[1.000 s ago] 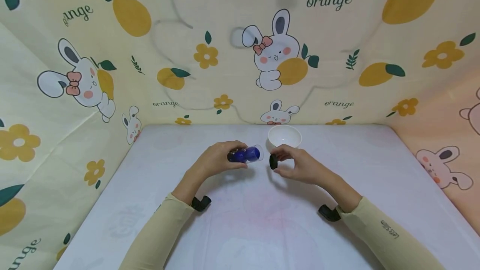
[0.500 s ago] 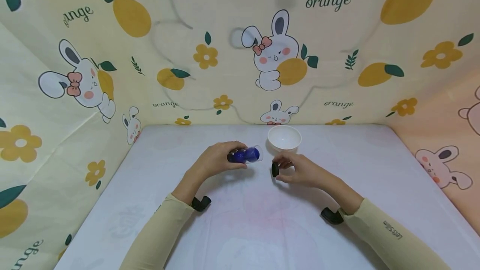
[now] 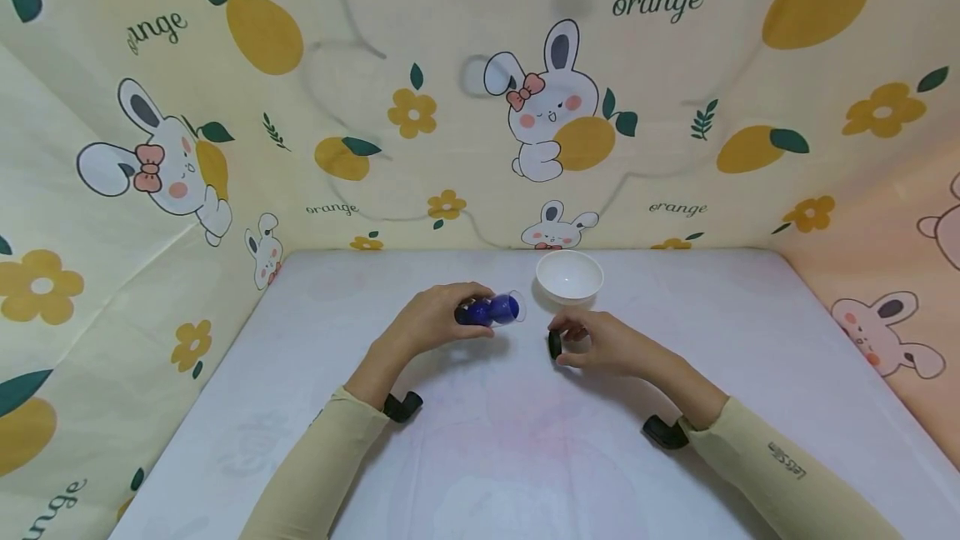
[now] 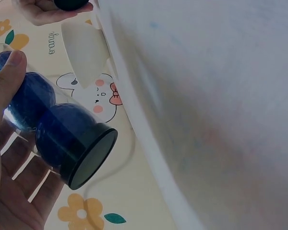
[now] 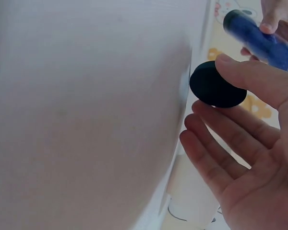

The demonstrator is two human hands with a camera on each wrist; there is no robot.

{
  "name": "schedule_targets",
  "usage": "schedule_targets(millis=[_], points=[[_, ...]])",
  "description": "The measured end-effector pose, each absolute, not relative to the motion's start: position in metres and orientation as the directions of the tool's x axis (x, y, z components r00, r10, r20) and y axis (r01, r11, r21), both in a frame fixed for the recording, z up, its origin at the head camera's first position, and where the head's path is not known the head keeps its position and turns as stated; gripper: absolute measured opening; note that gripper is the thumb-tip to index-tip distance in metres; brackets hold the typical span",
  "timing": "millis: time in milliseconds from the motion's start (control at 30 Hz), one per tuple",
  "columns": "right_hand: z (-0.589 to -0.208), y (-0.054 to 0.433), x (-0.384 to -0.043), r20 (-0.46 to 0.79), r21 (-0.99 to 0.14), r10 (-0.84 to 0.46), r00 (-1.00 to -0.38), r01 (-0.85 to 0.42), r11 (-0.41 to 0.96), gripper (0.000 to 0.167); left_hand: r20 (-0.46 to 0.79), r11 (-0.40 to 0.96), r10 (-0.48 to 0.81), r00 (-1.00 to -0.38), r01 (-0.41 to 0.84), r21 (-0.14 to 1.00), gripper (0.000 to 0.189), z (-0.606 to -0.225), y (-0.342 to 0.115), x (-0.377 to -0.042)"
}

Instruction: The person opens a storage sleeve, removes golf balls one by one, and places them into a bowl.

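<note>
My left hand [image 3: 438, 319] grips a clear tube [image 4: 69, 120] holding several blue balls, with a black base at one end. In the head view the tube lies tilted sideways, its uncapped clear end toward the right. Thumb and fingers wrap its sides. My right hand [image 3: 600, 342] pinches a round black lid [image 5: 216, 85] by its edge between thumb and fingertips, apart from the tube's mouth. Just behind the right hand stands a white bowl [image 3: 568, 277], with no contents showing in it.
A white cloth covers the table [image 3: 495, 457]. At its back rises a hanging cloth [image 3: 450, 40] printed with rabbits and oranges. Black wrist mounts [image 3: 402, 407] sit at both sleeves.
My right hand has drawn the lid a little to the right and toward the body, away from the tube's mouth. The left hand and tube stay in place.
</note>
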State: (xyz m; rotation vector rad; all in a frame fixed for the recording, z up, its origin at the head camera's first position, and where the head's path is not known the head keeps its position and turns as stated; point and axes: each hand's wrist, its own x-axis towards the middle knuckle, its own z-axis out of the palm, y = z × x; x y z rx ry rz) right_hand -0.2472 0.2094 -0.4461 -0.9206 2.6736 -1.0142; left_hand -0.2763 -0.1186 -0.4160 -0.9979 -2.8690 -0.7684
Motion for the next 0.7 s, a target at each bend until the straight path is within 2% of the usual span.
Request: schedule_targets(millis=[567,700], points=[[-0.4379,0.2135,-0.2419,0.027,-0.587,-0.544,-0.838,-0.454,0.67,0.041,0.199,0.679,0.548,-0.812,0.571,0.461,0.057,-0.4171,-0.1202,-0.2782],[-0.4381,0.2146,-0.2417,-0.02,-0.592,-0.519,-0.855,-0.408,0.695,0.042,0.2,0.679,0.551,-0.81,0.575,0.456,0.057,-0.4167,-0.1205,-0.2779]])
